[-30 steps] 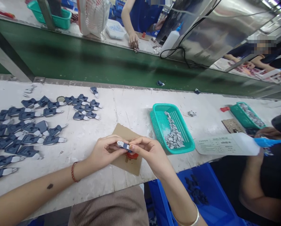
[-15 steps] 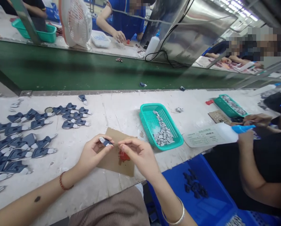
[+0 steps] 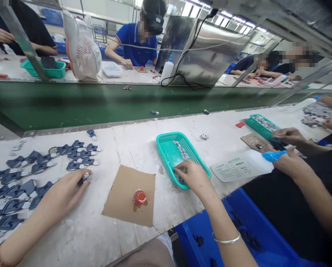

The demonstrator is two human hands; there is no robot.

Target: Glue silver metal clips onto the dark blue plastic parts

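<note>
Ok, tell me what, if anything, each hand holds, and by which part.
Left hand: a piece, by its dark body. Right hand: in the basket; its grip can't be told.

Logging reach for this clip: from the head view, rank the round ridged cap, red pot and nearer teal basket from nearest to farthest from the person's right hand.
1. Nearer teal basket: the right hand reaches into it.
2. Red pot: on the cardboard, left of that hand.
3. Round ridged cap: farther left, beside navy pieces.
</note>
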